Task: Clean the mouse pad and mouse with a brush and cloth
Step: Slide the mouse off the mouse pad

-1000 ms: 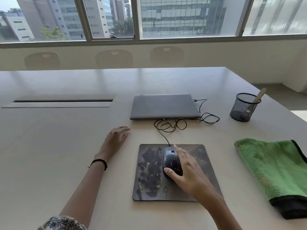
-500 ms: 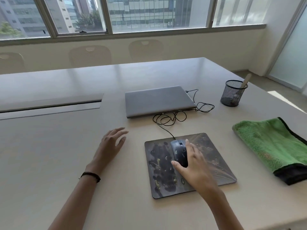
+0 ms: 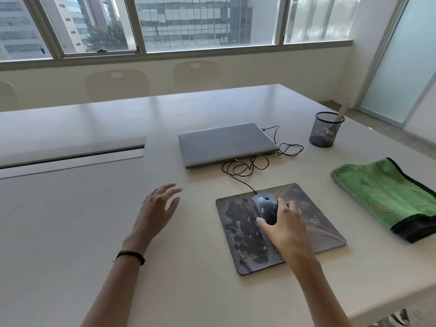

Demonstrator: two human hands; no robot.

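A dark, stained mouse pad (image 3: 238, 232) lies on the pale table (image 3: 70, 220). On its upper middle sits a black wired mouse (image 3: 264, 205), and my right hand (image 3: 286, 228) grips it from behind, thumb on its left side. My left hand (image 3: 157, 212) hovers to the left of the pad with its fingers spread and nothing in it. A folded green cloth (image 3: 387, 194) with a black edge lies to the right. A brush handle (image 3: 341, 112) sticks out of a black mesh cup (image 3: 324, 131) at the back right.
A shut grey laptop (image 3: 224, 142) lies behind the pad, with the mouse cable (image 3: 250, 165) coiled in front of it. A cable slot (image 3: 70, 155) runs across the table at the left. The table's right edge is close to the cloth. Chairs stand along the far side.
The view has swung to the right and tilted. My right hand has curled tighter around the mouse. My left hand has lifted a little and spread its fingers.
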